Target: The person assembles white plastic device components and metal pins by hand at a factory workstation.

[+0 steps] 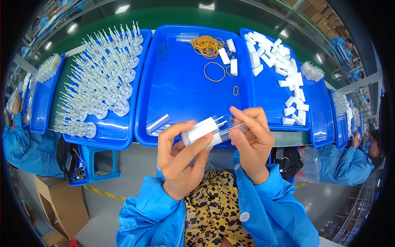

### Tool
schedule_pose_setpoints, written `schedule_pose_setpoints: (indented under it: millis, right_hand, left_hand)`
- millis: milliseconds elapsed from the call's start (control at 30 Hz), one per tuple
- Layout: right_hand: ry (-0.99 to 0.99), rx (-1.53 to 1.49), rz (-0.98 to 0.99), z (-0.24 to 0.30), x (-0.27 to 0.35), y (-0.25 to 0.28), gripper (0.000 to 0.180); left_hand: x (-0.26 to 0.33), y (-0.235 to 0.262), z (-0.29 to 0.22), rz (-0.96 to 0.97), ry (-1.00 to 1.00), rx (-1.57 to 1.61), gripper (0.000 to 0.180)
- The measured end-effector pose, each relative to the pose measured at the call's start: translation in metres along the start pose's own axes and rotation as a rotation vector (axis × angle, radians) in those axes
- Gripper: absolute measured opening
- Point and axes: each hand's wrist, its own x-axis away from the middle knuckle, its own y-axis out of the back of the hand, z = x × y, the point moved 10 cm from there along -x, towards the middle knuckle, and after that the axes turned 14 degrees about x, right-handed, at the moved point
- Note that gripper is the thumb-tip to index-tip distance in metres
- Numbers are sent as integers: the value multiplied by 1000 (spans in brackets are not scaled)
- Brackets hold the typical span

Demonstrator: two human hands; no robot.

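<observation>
Above the front edge of the middle tray, my left hand (181, 154) grips a white block with thin prongs (202, 129). A clear plastic piece (225, 135) runs from beside the block to my right hand (253, 142), whose thumb and fingers pinch its far end. At the right fingertips shows a small bit of brownish rubber band (231, 119); how it is held I cannot tell. The prongs point right, toward my right hand. Behind my left hand, another clear plastic piece (158, 123) lies in the blue middle tray (185, 90).
Rubber bands (207, 46) and a few white blocks (233, 67) lie at the tray's back. The left tray (111, 133) holds many pronged white parts (98, 78); the right tray (267, 111) holds white blocks (265, 59). Co-workers in blue sit at both sides, near a blue stool (98, 164).
</observation>
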Motion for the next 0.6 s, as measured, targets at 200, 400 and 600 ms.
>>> schedule_pose_setpoints:
  millis: [200, 400, 600]
  right_hand:
    - [-149, -321, -55, -34, -2, 1, 55]
    - [63, 82, 5, 3, -2, -15, 85]
    - [194, 251, -10, 8, 3, -13, 88]
  left_hand:
    - [-2, -12, -1, 106, 73, 45, 40]
    - [7, -7, 7, 26, 22, 52, 52]
    - [9, -13, 0, 65, -71, -2, 54]
